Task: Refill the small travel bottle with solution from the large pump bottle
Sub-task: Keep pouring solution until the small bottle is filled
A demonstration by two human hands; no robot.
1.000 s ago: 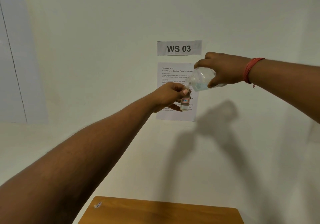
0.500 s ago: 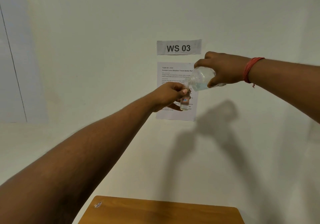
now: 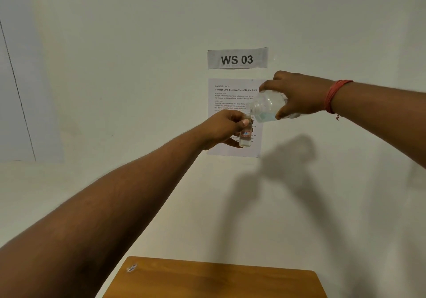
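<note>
The wall [image 3: 138,90] fills most of my view, and I hold both bottles up in front of it at arm's length, so the clear plastic shows against a plain pale ground and I can judge the level. Low down, the worktop [image 3: 214,279] lies well beneath my hands; nothing rests on the part I can see, apart from a small scrap near its left corner.

My right hand [image 3: 299,95] is wrapped around the big bottle [image 3: 267,108], tipped nearly on its side with its open neck pointing left and slightly down, so the bluish liquid pools toward the mouth. The grip sits on the body, which I judge gives me fine control of the tilt.

My left hand [image 3: 227,128] is closed on the small bottle [image 3: 245,136], held upright with its mouth right under the big neck, so the pour has almost no gap to cross. A little liquid sits at its bottom; I judge the fill barely begun.
</note>
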